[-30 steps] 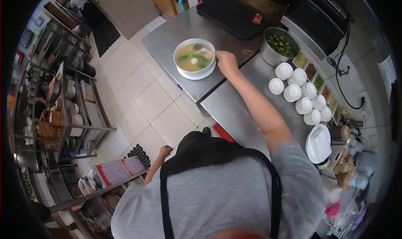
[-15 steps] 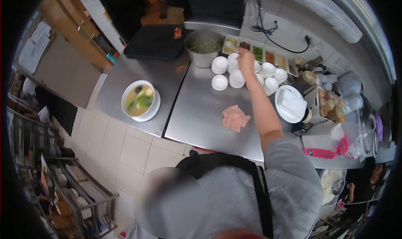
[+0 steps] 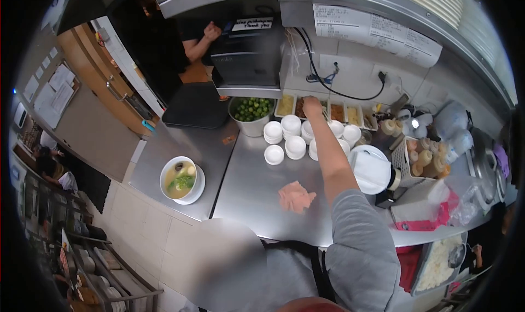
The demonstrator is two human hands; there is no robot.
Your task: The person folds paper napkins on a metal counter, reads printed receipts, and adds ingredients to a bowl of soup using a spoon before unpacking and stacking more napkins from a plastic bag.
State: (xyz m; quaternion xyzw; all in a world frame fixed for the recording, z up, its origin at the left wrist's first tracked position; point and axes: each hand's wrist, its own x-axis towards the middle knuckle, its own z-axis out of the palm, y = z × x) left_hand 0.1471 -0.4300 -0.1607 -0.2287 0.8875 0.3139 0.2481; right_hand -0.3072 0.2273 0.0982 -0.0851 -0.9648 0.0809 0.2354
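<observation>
My right hand [image 3: 313,107] reaches across the steel counter to the row of topping tubs along the wall. Its fingers are closed over a tub with dark brown contents; whatever they hold is hidden. Next to it are a tub of pale yellow pieces [image 3: 285,105] and a tub of orange-brown topping [image 3: 337,113]. Below my wrist stand stacks of small white dishes [image 3: 291,125]. My left hand is out of view. A pink cloth [image 3: 296,196] lies crumpled to the left of my forearm.
A metal pot [image 3: 253,129] holds small green fruits. On the left counter, soup with greens [image 3: 179,187] fills a white bowl on a plate. A black tray [image 3: 192,107] lies behind. Rightward are white plates [image 3: 372,175] and a basket of bottles [image 3: 403,159]. Another person's hand [image 3: 212,31] shows beyond.
My view has tilted up, showing more of the wall and shelf. My right hand stays at the tubs, now closed over the dark brown one.
</observation>
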